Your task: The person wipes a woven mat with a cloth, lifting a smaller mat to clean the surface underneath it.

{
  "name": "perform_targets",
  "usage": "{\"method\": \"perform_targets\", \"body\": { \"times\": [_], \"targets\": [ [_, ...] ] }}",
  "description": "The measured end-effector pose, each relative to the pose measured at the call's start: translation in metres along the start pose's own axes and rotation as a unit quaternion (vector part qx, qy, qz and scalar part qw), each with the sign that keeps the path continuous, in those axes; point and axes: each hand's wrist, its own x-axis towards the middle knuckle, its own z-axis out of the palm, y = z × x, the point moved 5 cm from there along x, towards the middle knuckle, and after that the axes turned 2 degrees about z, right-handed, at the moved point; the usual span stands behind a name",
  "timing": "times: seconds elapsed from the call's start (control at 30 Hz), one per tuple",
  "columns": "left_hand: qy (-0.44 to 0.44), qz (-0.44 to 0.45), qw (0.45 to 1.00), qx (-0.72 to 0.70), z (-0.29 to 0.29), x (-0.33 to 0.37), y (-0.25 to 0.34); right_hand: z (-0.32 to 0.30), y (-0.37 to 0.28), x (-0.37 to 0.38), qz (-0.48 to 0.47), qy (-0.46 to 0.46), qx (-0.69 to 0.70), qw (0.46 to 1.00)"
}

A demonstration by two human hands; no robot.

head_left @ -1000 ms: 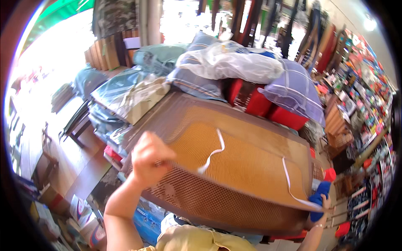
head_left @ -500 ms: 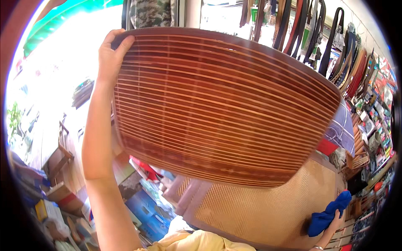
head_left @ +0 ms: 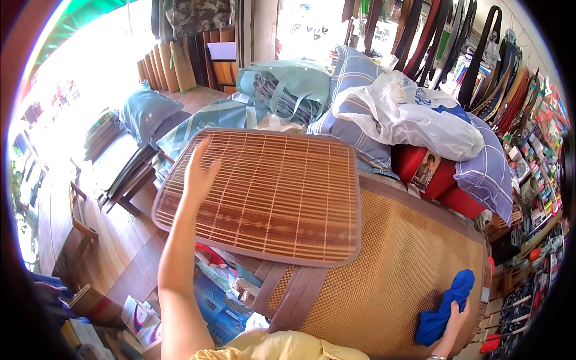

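Observation:
A brown bamboo-slat mat (head_left: 282, 198) with rounded corners and a dark binding lies flat in the middle. Its right part overlaps a large tan woven mat (head_left: 396, 258) with brown edging. My left hand (head_left: 201, 174) is over the slat mat's left side, thumb and fingers apart; whether it touches the slats I cannot tell. At the lower right, my right hand (head_left: 457, 318) grips a crumpled blue cloth (head_left: 444, 309) above the tan mat.
Behind the mats are a pale green bag (head_left: 300, 81), plaid pillows (head_left: 354, 69), a white plastic bag (head_left: 408, 114) and a red box (head_left: 462, 201). Belts (head_left: 420, 36) hang at the upper right. Cartons (head_left: 141, 315) stand on the floor at lower left, near a wooden bench (head_left: 135, 186).
The slat mat, held up by its corner in my left hand, has come down flat. My left hand has let go and spread its fingers. The right hand still holds the blue cloth.

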Motion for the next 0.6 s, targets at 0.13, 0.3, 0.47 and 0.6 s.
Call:
{"method": "perform_targets", "body": {
  "times": [0.13,0.3,0.47,0.6],
  "targets": [
    [0.167,-0.183,0.967,-0.058,-0.021,-0.157,-0.040,0.018,0.015,-0.002,0.012,-0.009,0.020,1.000],
    [0.293,-0.392,0.776,-0.399,-0.009,-0.280,-0.049,0.042,0.009,0.004,-0.070,-0.037,-0.016,0.997],
    [0.160,-0.424,0.742,-0.495,0.030,-0.229,0.009,0.034,0.008,-0.002,-0.079,0.021,-0.067,0.994],
    [0.242,-0.374,0.750,-0.489,0.026,-0.188,-0.086,0.033,0.010,-0.006,-0.122,0.005,-0.058,0.991]
  ]
}}
